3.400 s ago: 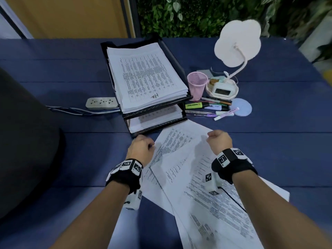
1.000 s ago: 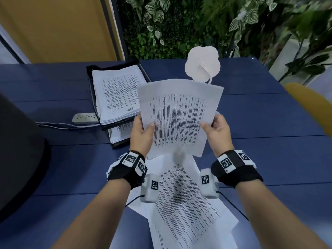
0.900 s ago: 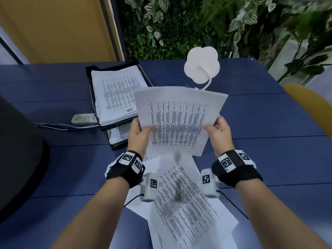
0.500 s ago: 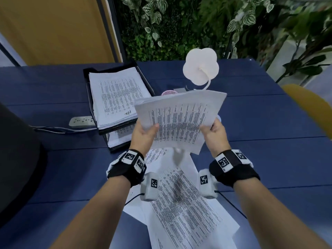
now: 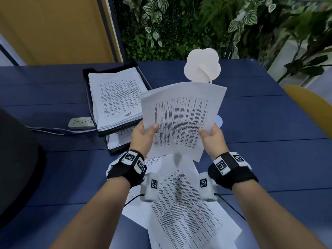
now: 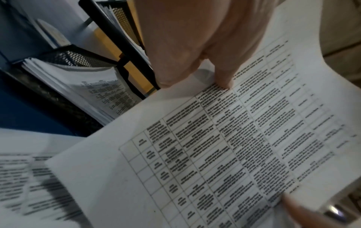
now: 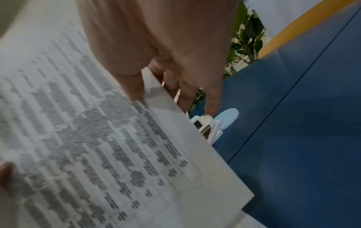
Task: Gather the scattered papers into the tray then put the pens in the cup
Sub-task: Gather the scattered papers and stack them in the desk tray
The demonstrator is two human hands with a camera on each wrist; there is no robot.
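Observation:
I hold a stack of printed papers [image 5: 181, 119] up above the table, tilted toward me. My left hand [image 5: 143, 136] grips its left edge with the thumb on top, and my right hand [image 5: 211, 135] grips its right edge. The same papers [image 6: 234, 138] fill the left wrist view and, as blurred papers [image 7: 87, 146], the right wrist view. More loose printed sheets [image 5: 186, 209] lie on the table under my wrists. The black two-tier tray [image 5: 86, 83] stands at the back left, piled with paper. The held stack hides the cup; a pale pen [image 7: 213, 131] peeks past its edge.
A white flower-shaped lamp [image 5: 202, 67] stands behind the held papers. A power strip [image 5: 80, 122] with its cable lies left of the tray. A dark chair back [image 5: 16, 159] is at the left, a yellow chair [image 5: 312, 108] at the right, plants behind the blue table [image 5: 269, 141].
Both hands picked a stack of papers off the table and raised it. In the last half second the stack tipped more upright and its top edge rose again.

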